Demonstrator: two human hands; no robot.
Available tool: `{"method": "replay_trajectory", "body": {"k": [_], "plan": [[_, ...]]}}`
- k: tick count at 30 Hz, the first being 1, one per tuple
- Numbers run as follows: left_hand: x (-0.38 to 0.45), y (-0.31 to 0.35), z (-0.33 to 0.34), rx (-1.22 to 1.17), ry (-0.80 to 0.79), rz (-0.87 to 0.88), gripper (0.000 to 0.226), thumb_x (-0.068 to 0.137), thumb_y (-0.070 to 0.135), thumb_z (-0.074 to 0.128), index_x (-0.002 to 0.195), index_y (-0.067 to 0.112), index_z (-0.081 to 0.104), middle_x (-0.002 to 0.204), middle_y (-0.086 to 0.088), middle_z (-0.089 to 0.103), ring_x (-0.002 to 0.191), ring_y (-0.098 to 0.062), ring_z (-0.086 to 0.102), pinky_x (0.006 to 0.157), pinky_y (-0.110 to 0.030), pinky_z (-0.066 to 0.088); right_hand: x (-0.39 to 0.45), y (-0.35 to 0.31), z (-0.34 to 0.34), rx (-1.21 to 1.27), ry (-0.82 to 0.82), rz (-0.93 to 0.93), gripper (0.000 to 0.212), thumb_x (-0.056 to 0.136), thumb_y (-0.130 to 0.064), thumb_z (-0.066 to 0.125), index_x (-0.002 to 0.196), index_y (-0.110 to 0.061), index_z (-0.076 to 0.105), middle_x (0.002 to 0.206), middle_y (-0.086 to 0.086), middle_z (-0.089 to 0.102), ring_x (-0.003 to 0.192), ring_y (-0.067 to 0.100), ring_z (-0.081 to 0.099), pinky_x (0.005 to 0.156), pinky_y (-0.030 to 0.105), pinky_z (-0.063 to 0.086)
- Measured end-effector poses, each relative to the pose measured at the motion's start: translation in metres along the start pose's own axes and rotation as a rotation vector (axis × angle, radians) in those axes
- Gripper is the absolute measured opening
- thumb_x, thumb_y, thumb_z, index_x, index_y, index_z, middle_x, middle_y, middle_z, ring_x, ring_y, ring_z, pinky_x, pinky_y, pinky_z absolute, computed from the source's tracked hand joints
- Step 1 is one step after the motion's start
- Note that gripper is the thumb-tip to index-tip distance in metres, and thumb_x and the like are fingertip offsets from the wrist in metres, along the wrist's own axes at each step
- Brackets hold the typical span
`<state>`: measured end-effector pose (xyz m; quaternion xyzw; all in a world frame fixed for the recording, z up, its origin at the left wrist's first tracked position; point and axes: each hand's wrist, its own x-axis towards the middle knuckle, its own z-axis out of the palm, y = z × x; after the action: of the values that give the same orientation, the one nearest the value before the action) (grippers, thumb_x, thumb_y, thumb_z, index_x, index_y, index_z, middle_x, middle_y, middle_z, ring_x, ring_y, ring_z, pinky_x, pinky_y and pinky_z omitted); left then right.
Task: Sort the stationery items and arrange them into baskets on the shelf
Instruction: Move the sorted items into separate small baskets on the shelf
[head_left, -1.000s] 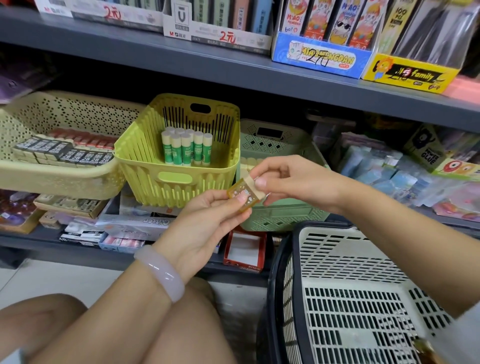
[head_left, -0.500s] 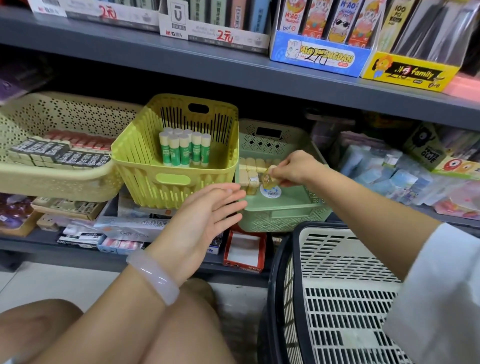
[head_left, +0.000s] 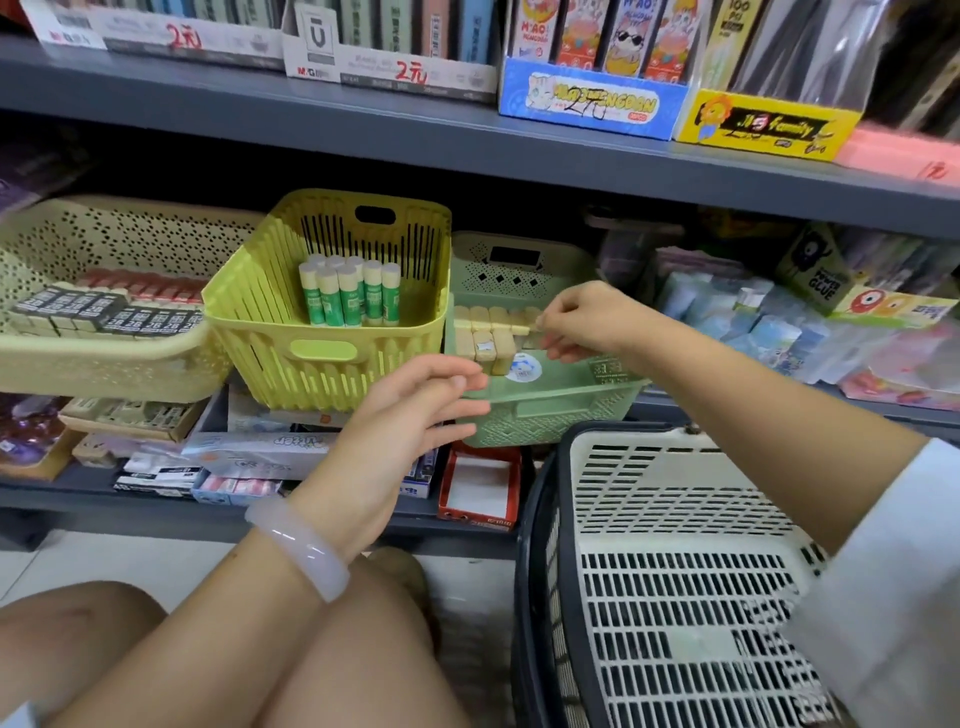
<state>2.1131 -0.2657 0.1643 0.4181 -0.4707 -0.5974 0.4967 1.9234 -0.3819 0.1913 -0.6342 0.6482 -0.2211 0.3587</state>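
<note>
Two loosely parted right-hand fingers (head_left: 558, 340) hover just beside the tan erasers (head_left: 491, 338) in the green basket (head_left: 550, 410).

Green basket (head_left: 550, 410): tan erasers (head_left: 491, 338) in rows at back-left.
Yellow basket (head_left: 332, 358): upright green glue sticks (head_left: 348, 293).
Beige basket (head_left: 104, 358): black-wrapped erasers (head_left: 104, 317) in rows.
</note>
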Motion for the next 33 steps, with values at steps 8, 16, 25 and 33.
{"method": "replay_trajectory", "body": {"k": [8, 16, 25, 33], "plan": [[-0.025, -0.028, 0.097, 0.384, -0.315, 0.047, 0.017, 0.093, 0.017, 0.048, 0.091, 0.028, 0.061, 0.102, 0.004, 0.065, 0.095, -0.007, 0.063, 0.09, -0.027, 0.049, -0.105, 0.047, -0.056, 0.029, -0.085, -0.132, 0.017, 0.093, -0.007, 0.045, 0.088, -0.013, 0.06, 0.079, 0.001, 0.067, 0.058, 0.007, 0.059, 0.056, 0.015, 0.051], [-0.023, -0.086, 0.15, 0.707, -0.589, -0.062, 0.013, 0.094, 0.024, 0.048, 0.097, 0.032, 0.057, 0.103, 0.015, 0.058, 0.102, -0.004, 0.054, 0.084, -0.014, 0.041, -0.167, 0.199, -0.086, -0.456, -0.362, 0.094, 0.023, 0.094, -0.02, 0.05, 0.114, -0.008, 0.057, 0.104, 0.007, 0.064, 0.085, 0.016, 0.061, 0.068, 0.018, 0.046], [-0.015, -0.107, 0.144, 1.055, -0.548, -0.188, 0.018, 0.093, 0.036, 0.046, 0.107, 0.031, 0.057, 0.109, 0.007, 0.059, 0.096, -0.012, 0.059, 0.081, -0.029, 0.047, -0.197, 0.318, -0.085, -1.029, -0.718, 0.338, 0.073, 0.079, -0.025, 0.071, 0.14, -0.019, 0.031, 0.136, 0.013, 0.033, 0.12, 0.029, 0.043, 0.1, 0.038, 0.041], [-0.012, -0.112, 0.137, 1.031, -0.53, -0.216, 0.012, 0.092, 0.04, 0.045, 0.096, 0.039, 0.057, 0.099, 0.011, 0.06, 0.091, -0.01, 0.059, 0.081, -0.023, 0.044, -0.187, 0.349, -0.075, -1.184, -0.62, 0.123, 0.078, 0.071, -0.035, 0.075, 0.135, -0.018, 0.033, 0.132, 0.008, 0.038, 0.119, 0.023, 0.043, 0.099, 0.038, 0.043]]}}
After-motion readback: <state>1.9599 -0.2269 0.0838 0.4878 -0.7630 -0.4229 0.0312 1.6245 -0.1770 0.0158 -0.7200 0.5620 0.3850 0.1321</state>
